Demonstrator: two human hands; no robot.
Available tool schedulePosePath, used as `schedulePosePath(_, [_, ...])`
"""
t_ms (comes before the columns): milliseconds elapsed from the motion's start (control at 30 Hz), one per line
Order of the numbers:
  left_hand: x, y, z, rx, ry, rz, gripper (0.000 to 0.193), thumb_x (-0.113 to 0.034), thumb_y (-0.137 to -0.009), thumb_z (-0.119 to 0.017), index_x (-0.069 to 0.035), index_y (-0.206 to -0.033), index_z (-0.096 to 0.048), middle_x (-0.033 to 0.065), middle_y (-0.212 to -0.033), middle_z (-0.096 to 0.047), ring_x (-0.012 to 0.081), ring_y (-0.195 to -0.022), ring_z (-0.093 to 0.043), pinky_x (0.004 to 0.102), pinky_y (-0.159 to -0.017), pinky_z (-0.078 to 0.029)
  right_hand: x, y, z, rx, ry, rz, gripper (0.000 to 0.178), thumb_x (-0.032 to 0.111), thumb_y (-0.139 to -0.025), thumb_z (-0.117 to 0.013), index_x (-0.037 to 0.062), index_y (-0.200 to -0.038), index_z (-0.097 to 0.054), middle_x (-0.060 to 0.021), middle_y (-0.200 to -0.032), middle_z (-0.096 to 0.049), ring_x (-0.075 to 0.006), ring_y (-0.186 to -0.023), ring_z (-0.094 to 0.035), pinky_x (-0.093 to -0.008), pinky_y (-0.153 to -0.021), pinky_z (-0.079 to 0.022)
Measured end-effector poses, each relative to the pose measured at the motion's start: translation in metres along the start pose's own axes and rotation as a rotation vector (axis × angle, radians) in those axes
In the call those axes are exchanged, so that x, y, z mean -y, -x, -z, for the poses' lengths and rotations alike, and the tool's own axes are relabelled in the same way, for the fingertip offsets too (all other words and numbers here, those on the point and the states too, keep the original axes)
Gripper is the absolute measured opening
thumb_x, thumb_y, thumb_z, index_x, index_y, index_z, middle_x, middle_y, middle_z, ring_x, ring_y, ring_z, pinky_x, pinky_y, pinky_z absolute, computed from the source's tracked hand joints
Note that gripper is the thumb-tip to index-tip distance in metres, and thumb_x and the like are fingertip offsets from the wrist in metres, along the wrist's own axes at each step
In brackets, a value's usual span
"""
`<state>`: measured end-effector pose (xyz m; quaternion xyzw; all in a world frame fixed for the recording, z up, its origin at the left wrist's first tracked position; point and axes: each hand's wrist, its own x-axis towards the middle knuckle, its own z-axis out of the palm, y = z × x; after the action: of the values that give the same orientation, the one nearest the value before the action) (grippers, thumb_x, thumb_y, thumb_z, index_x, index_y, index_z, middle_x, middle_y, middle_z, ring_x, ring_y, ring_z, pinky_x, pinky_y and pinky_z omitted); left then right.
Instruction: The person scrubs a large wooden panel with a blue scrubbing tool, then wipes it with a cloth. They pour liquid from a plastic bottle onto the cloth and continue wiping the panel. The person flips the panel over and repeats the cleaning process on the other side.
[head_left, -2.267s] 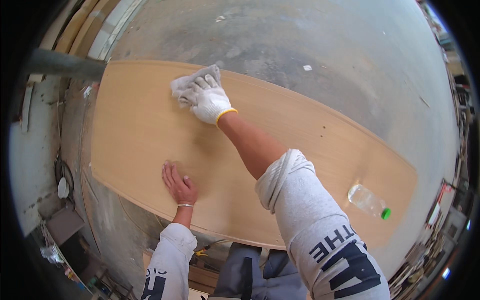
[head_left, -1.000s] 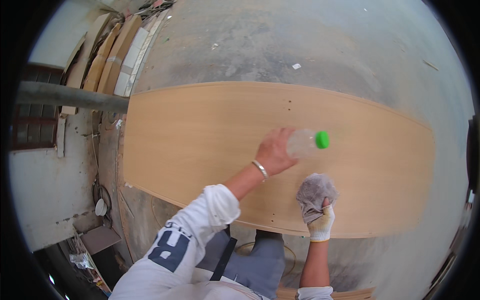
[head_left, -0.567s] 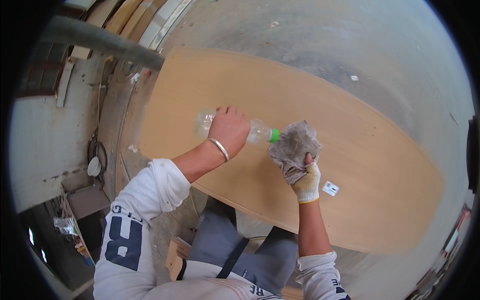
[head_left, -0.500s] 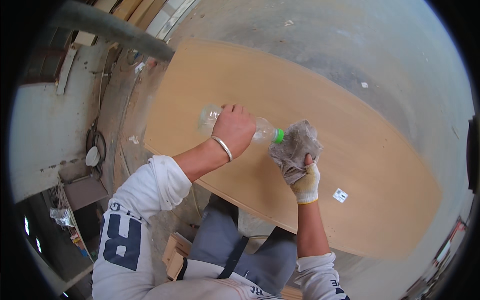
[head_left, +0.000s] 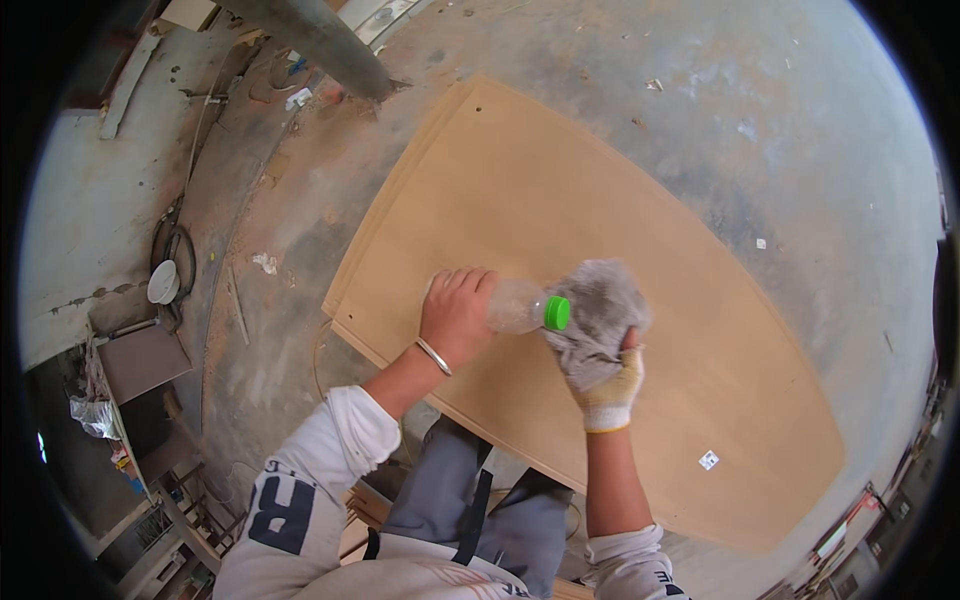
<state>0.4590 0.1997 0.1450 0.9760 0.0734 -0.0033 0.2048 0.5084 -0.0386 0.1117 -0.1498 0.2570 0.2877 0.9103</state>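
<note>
My bare left hand [head_left: 458,316], with a silver bangle at the wrist, is wrapped round a clear plastic bottle [head_left: 514,307]. The bottle lies sideways in the air, its green cap [head_left: 557,313] pointing right toward a grey cloth [head_left: 598,310]. That cloth is crumpled and bears a darker patch in its middle. My right hand [head_left: 610,385], in a cream fingerless work glove, grips the cloth from below with the thumb on top. Cap and cloth overlap in view; whether they touch I cannot tell. Both hands are over a large light-brown wooden board [head_left: 520,180].
A small white printed label [head_left: 709,460] lies on the board's right part. A thick grey post [head_left: 330,45] stands on the concrete floor beyond the far left corner. Along the left wall are a white bowl-like object [head_left: 163,283], a dark hose and a brown-topped stand [head_left: 142,364].
My view has shifted, so the board's left edge appears farther right. The bottle, still gripped, has turned its cap more toward me. The cloth now shows a dark patch on top.
</note>
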Motion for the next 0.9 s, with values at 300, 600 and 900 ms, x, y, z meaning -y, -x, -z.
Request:
schedulePosePath(300, [-0.052, 0.013, -0.095, -0.135, 0.849, -0.029, 0.076, -0.023, -0.079, -0.084, -0.006, -0.145, -0.050, 0.0161, -0.142, -0.059, 0.0344, -0.128, -0.058, 0.0476, -0.107, -0.045, 0.263, -0.031, 0.052, -0.481, 1.102, 0.613, 0.053, 0.017, -0.095, -0.050, 0.0097, -0.148, -0.048, -0.0116, -0.151, -0.052, -0.0288, -0.141, -0.046, -0.0437, -0.118, -0.038])
schedulePosePath(600, [-0.040, 0.030, -0.094, 0.197, 0.843, -0.004, 0.091, -0.026, -0.078, -0.083, -0.004, -0.153, -0.038, 0.0172, -0.160, -0.039, 0.0340, -0.150, -0.034, 0.0501, -0.125, -0.023, 0.014, -0.277, -0.090, 0.370, 2.602, 0.839, 0.061, 0.015, -0.082, -0.064, 0.0173, -0.142, -0.057, -0.0139, -0.157, -0.044, -0.0409, -0.148, -0.030, -0.0493, -0.124, -0.021])
schedulePosePath(900, [0.082, 0.123, -0.097, -0.030, 0.182, 0.394, 0.082, -0.046, -0.092, -0.063, 0.001, -0.154, -0.037, 0.0200, -0.165, -0.029, 0.0393, -0.155, -0.023, 0.0582, -0.125, -0.014, -0.197, -0.289, -0.091, 1.407, 2.313, 0.801, 0.041, 0.027, -0.091, -0.062, 0.0233, -0.132, -0.065, -0.0075, -0.151, -0.051, -0.0370, -0.142, -0.041, -0.0539, -0.125, -0.020])
